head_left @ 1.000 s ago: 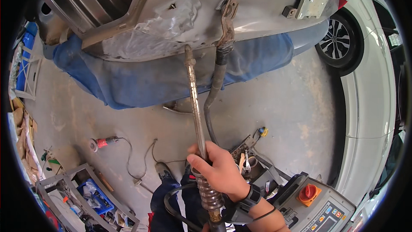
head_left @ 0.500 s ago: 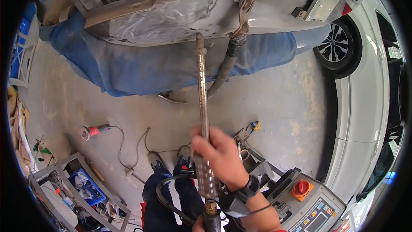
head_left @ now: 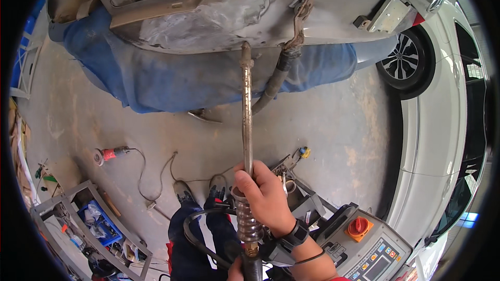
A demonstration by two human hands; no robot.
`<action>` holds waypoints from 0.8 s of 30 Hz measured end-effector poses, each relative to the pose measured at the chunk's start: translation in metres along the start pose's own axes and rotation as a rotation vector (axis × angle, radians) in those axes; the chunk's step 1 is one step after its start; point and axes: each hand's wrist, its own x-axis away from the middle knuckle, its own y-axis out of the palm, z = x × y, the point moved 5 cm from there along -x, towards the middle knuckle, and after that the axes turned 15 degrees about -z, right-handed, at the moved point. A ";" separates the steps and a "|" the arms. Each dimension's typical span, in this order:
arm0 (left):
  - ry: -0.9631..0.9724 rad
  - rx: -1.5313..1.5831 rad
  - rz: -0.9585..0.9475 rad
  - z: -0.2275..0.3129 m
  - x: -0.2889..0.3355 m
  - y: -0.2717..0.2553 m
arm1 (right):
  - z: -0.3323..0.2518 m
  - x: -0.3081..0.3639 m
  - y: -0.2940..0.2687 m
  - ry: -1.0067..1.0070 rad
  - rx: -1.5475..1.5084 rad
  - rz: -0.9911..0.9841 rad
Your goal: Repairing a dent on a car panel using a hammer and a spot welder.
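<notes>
A long slide hammer dent puller [head_left: 247,109] runs straight out from me, its tip at the lower edge of a grey car body panel [head_left: 333,15]. My right hand [head_left: 265,198] is closed round it, where the bare rod meets the ribbed weight [head_left: 249,224]. Below a brass fitting is the black handle [head_left: 253,268]. My left hand [head_left: 235,270] is against this handle, mostly cut off by the lower edge, its fingers hidden. Beside the tip, a clamp [head_left: 298,26] with a thick cable [head_left: 273,80] grips the panel. Around the tip the panel is sanded to whitish metal.
Blue cloth [head_left: 156,83] hangs below the panel. A red angle grinder [head_left: 109,154] lies on the floor at left, above a tool cart [head_left: 96,198]. A control unit with a red knob [head_left: 359,227] stands at right, near a white car [head_left: 435,140].
My right hand, blurred before, is now sharp and slightly nearer the handle along the dent puller. The whole view has shifted a little. The tip stays at the panel edge.
</notes>
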 end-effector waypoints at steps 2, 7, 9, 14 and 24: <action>-0.002 0.010 0.052 0.001 0.008 -0.002 | -0.004 -0.001 0.001 -0.012 0.014 0.007; 0.015 -0.080 0.143 0.005 0.016 -0.027 | 0.030 -0.023 0.021 -0.309 -1.194 -0.559; -0.015 -0.063 0.166 0.013 0.019 -0.031 | 0.020 -0.023 0.024 -0.339 -1.188 -0.554; 0.038 -0.190 0.277 0.023 0.026 -0.027 | -0.023 0.010 0.025 0.003 0.467 0.250; 0.045 -0.047 0.259 0.015 0.026 -0.052 | -0.024 0.005 0.027 0.012 0.296 0.164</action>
